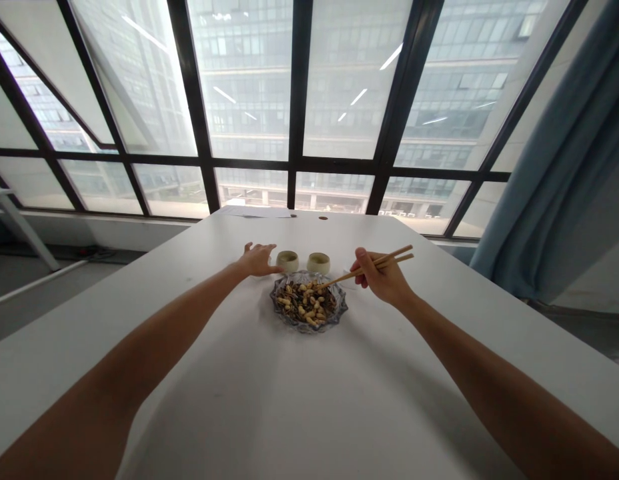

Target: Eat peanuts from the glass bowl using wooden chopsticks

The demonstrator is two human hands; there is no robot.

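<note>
A clear glass bowl with a scalloped rim stands on the white table, filled with peanuts in shells and darker seeds. My right hand grips a pair of wooden chopsticks, whose tips reach the peanuts at the back of the bowl. Behind the bowl are two small pale green cups, one on the left and one on the right. My left hand is beside the left cup with its fingers apart; whether a fingertip touches that cup is unclear.
The white table stretches toward tall, dark-framed windows. Papers lie at its far edge, near two small round dark spots. A blue curtain hangs at the right, and a white metal frame stands at the left.
</note>
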